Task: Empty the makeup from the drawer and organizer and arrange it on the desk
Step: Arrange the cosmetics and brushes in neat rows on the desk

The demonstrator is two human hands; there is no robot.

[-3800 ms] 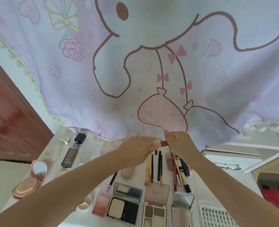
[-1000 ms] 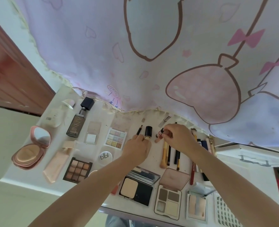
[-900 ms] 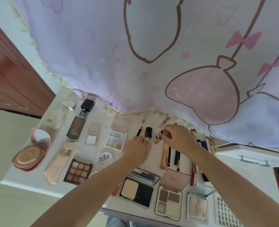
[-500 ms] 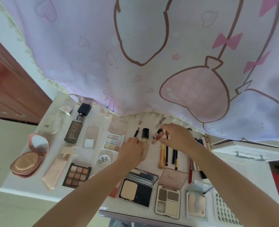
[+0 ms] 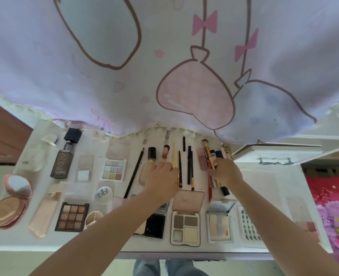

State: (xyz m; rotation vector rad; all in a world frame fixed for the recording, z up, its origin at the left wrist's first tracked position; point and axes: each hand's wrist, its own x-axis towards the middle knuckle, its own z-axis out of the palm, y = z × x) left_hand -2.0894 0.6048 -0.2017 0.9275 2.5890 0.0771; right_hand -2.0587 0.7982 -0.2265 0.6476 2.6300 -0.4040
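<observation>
table (image 5: 264, 188) white, full of makeup in rows | left hand (image 5: 161, 181) rests on a peach bottle (image 5: 147, 172) by the thin pencils (image 5: 189, 166) | right hand (image 5: 227, 174) curls on a yellow pen (image 5: 208, 156) at the right | big pink cloth (image 5: 164, 56) hangs at the far side
</observation>
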